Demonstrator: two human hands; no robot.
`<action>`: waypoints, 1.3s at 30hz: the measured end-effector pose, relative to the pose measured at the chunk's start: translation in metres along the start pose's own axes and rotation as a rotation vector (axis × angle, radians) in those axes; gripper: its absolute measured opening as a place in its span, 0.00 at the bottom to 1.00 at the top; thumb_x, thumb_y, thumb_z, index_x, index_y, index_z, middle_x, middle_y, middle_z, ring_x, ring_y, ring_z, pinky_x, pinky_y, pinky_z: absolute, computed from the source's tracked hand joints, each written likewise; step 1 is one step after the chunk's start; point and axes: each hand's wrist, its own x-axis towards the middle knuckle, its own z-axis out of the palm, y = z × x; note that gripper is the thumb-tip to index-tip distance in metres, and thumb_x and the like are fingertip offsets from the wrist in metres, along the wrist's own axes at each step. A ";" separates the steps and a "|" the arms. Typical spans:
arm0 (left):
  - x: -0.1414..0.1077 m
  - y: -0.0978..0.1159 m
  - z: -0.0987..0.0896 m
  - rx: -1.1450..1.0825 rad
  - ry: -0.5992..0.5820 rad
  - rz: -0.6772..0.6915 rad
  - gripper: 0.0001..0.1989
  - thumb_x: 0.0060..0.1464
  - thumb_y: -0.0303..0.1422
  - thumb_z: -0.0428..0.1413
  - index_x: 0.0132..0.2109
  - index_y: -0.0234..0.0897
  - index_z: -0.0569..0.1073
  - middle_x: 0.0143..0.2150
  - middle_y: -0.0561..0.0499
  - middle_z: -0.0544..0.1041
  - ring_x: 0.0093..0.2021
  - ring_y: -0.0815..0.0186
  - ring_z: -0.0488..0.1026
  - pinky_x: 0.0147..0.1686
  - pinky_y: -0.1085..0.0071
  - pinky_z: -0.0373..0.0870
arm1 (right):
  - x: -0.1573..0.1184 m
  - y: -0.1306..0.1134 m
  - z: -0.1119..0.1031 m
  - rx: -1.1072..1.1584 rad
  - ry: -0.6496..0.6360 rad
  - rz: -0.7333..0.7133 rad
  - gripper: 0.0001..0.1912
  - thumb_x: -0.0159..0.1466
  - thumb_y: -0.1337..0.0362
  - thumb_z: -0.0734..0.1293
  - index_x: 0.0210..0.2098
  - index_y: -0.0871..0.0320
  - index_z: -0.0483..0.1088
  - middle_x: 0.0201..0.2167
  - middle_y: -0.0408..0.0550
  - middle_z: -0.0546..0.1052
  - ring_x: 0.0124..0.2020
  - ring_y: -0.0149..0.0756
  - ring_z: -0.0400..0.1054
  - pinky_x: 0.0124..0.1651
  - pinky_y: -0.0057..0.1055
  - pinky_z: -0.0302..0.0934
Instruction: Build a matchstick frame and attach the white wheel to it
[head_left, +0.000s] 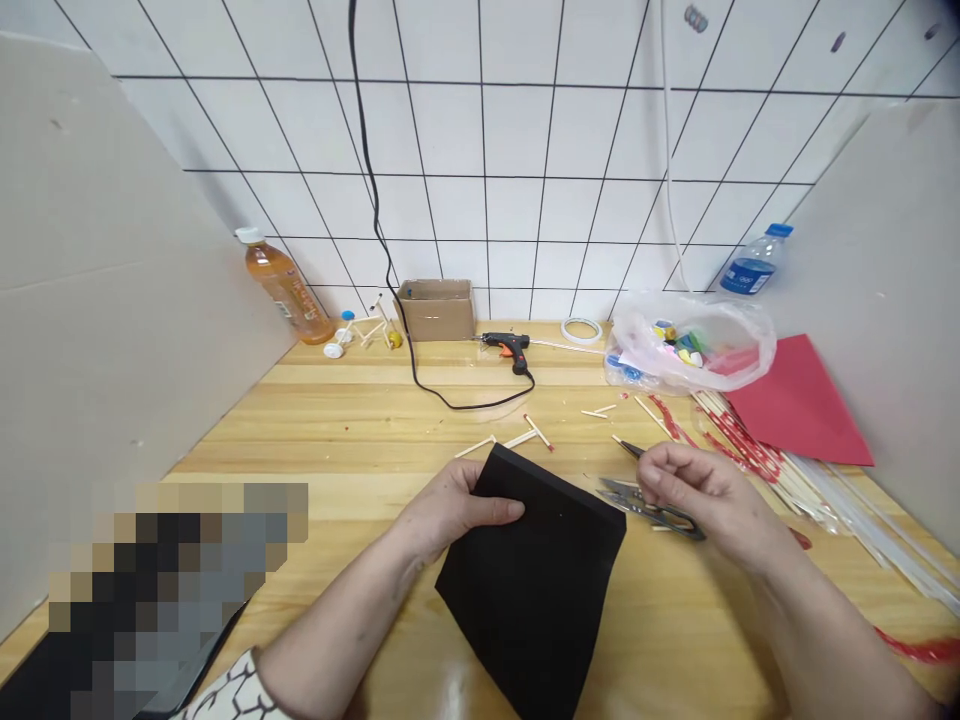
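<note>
My left hand (457, 508) pinches a black sheet (536, 590) near its upper left corner, thumb on top and fingers behind. The sheet is folded over along its top edge and hangs down toward the front of the table. To its right, my right hand (694, 487) is closed around a thin dark pointed tool (631, 449), whose tip points left and up. Below that tool lie metal scissors (664, 513) with dark handles, partly hidden by my right hand. Small wooden sticks (525, 437) lie just behind the sheet.
A black glue gun (510, 347) with its cord and a cardboard box (436, 310) stand by the wall. Bottles are at both back corners. On the right are a plastic bag (690, 345), red sheet (806, 400) and stick bundles (772, 470). A blurred device is front left.
</note>
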 end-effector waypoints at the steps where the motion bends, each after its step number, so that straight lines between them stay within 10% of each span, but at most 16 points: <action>1: 0.000 0.000 -0.001 0.015 0.000 0.000 0.17 0.34 0.31 0.67 0.37 0.32 0.78 0.33 0.47 0.80 0.31 0.61 0.77 0.35 0.68 0.72 | 0.001 0.001 -0.004 -0.024 0.059 -0.004 0.17 0.56 0.49 0.67 0.25 0.57 0.67 0.20 0.41 0.66 0.23 0.29 0.58 0.26 0.27 0.52; 8: -0.001 -0.001 -0.001 0.040 0.009 0.024 0.16 0.36 0.31 0.66 0.37 0.31 0.78 0.34 0.46 0.80 0.34 0.60 0.77 0.38 0.67 0.72 | 0.011 0.012 -0.018 -0.255 0.266 0.008 0.17 0.55 0.50 0.67 0.25 0.58 0.66 0.20 0.40 0.66 0.22 0.28 0.56 0.24 0.26 0.50; 19: 0.000 -0.003 0.002 -0.043 0.019 -0.001 0.14 0.40 0.32 0.65 0.37 0.31 0.77 0.32 0.46 0.80 0.31 0.63 0.76 0.34 0.71 0.71 | 0.004 0.008 0.022 0.089 -0.275 0.124 0.16 0.56 0.51 0.67 0.30 0.59 0.70 0.25 0.43 0.72 0.27 0.30 0.63 0.29 0.27 0.54; 28: 0.006 -0.006 0.004 -0.144 0.063 0.017 0.14 0.44 0.37 0.63 0.36 0.31 0.78 0.31 0.46 0.80 0.31 0.65 0.76 0.34 0.74 0.70 | 0.004 0.024 0.033 0.070 0.010 0.089 0.15 0.53 0.52 0.69 0.28 0.57 0.67 0.19 0.38 0.65 0.21 0.27 0.57 0.26 0.26 0.51; 39: 0.010 -0.008 0.004 -0.183 0.049 0.016 0.12 0.48 0.36 0.61 0.33 0.29 0.78 0.29 0.45 0.80 0.28 0.67 0.75 0.31 0.76 0.69 | 0.006 0.025 0.034 0.168 0.023 0.076 0.18 0.50 0.53 0.72 0.35 0.58 0.70 0.26 0.42 0.73 0.28 0.32 0.66 0.34 0.28 0.59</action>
